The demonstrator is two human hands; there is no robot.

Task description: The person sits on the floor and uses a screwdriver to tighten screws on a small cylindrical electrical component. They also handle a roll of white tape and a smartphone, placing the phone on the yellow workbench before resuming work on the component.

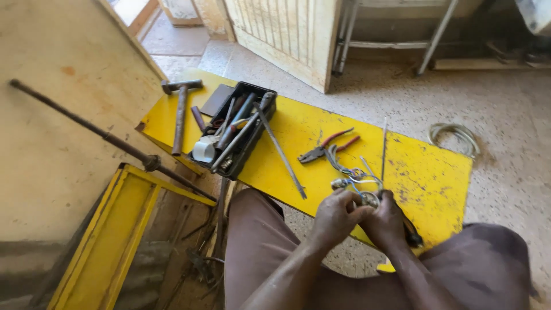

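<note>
Fitting [369, 199], small round metal part with grey wires [350, 171] trailing up, pinched between both hands at near edge of yellow counter [430, 178]. Left hand [336, 217] and right hand [385, 221]: fingers closed on fitting. Step looks like wiring it; next move calls for fine finger work. Red-handled pliers [327, 147] near, mid counter; black toolbox [238, 129] toward far left corner.

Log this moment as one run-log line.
left hand: holds fitting | right hand: holds fitting | wires: attached, on yellow board | pliers: idle | toolbox: open
</note>
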